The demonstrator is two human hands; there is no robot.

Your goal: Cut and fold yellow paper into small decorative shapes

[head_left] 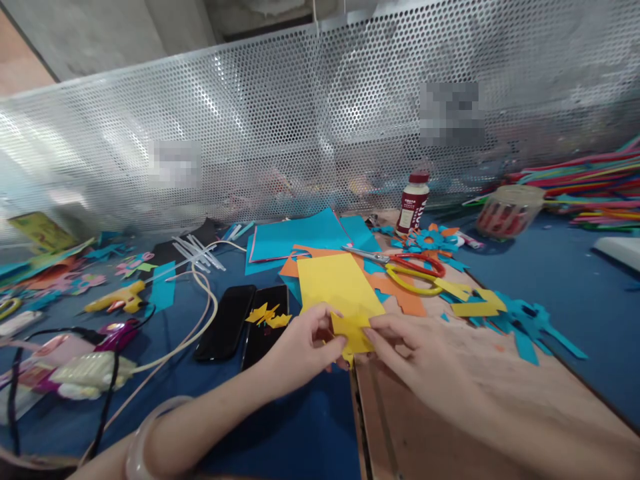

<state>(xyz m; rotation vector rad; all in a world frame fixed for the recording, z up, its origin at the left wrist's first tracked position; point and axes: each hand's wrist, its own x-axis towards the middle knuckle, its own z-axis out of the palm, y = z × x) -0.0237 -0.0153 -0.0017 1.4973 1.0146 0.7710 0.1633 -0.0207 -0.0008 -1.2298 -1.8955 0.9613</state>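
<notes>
We held a small yellow paper piece [354,325] over the middle of the tabletop [310,417], toward its near edge, pinched between our left hand [303,341] and our right hand [420,343]. Just beyond lay a yellow sheet [333,280], with scissors [384,259] near its far right corner. Toward the tabletop's left edge we had two dark phones [225,321], yellow cutouts [267,315] on one, then a yellow glue gun [117,297]. Near the far edge lay blue sheets [300,235] and stood a bottle [414,202]; a clear jar [509,212] sat toward the far right corner.
</notes>
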